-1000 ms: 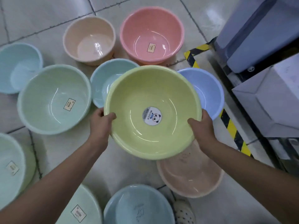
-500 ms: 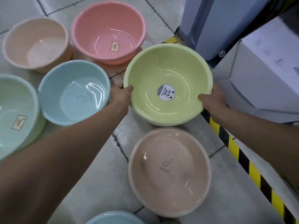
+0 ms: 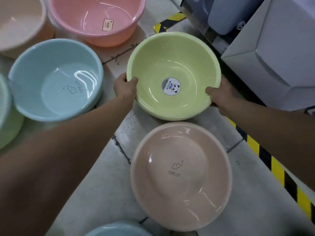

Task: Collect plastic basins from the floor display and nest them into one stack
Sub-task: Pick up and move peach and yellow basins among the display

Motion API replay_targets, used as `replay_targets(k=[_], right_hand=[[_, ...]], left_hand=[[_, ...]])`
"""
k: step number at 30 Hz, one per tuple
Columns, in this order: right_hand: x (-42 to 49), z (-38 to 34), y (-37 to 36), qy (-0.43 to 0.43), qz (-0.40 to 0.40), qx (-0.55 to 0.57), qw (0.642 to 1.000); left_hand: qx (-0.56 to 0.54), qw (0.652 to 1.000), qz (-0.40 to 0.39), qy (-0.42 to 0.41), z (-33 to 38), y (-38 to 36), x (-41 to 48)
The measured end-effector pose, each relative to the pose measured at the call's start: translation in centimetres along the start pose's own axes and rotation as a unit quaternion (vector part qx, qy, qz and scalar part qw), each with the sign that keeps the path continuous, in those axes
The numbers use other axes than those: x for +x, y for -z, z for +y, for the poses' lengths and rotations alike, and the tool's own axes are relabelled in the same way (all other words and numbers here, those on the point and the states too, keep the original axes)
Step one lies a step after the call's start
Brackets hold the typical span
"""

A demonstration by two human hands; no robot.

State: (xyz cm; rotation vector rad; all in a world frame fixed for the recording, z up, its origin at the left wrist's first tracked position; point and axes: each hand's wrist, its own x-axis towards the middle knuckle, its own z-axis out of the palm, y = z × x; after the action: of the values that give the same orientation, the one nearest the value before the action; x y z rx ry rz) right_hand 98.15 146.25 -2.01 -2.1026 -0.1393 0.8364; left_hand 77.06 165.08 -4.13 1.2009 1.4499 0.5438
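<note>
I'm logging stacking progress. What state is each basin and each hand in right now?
yellow-green basin: upright, empty, held at its rim on both sides.
left hand: grips the rim's left side, thumb inside.
right hand: grips the rim's right side, thumb inside.
peach basin: upright on the floor, empty, untouched.
light blue basin: upright on the floor, empty, untouched.
pink basin: upright, label inside, untouched.

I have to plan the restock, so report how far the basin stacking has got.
Done: no nested stack shows. In hand: the left hand and right hand grip the yellow-green basin by its rim; whether anything sits beneath it is hidden. Still to do: the peach basin, light blue basin and pink basin each sit singly on the floor.
</note>
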Motion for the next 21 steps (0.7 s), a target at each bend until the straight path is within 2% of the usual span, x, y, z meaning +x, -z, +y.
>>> replay_targets(k=[2,5,7,10,13,16,19,21], right_hand=[[-0.6,-0.3,-0.1,-0.038,-0.003,0.004,0.999],[-3.2,-0.5,0.1,-0.100,-0.049,-0.039,0.993],[-5.4,0.0,0.7,-0.089,-0.061,-0.089,0.990],[-10.0,1.2,1.9,-0.023,-0.034,-0.164,0.986],[-14.8,4.9,3.3,0.012,0.006,-0.162,0.987],[-18.4,9.6,4.3,-0.041,0.039,-0.180,0.982],[-20.3,14.0,4.9,-0.147,0.047,-0.200,0.968],[-21.1,16.5,4.9,-0.224,0.044,-0.141,0.963]], left_hand=[[-0.006,0.999,-0.020,0.037,0.2,0.3,-0.2],[-0.033,0.983,-0.129,0.127,1.0,1.3,-2.0],[-0.016,0.975,-0.167,0.144,1.1,2.8,-4.1],[0.038,0.982,-0.154,0.103,-0.7,5.6,-8.4],[0.037,0.990,-0.108,0.077,-3.3,8.0,-13.7],[0.054,0.987,-0.103,0.111,-6.4,9.2,-18.2],[0.075,0.972,-0.134,0.175,-10.7,9.7,-20.6],[0.062,0.960,-0.153,0.228,-13.4,10.0,-21.6]])
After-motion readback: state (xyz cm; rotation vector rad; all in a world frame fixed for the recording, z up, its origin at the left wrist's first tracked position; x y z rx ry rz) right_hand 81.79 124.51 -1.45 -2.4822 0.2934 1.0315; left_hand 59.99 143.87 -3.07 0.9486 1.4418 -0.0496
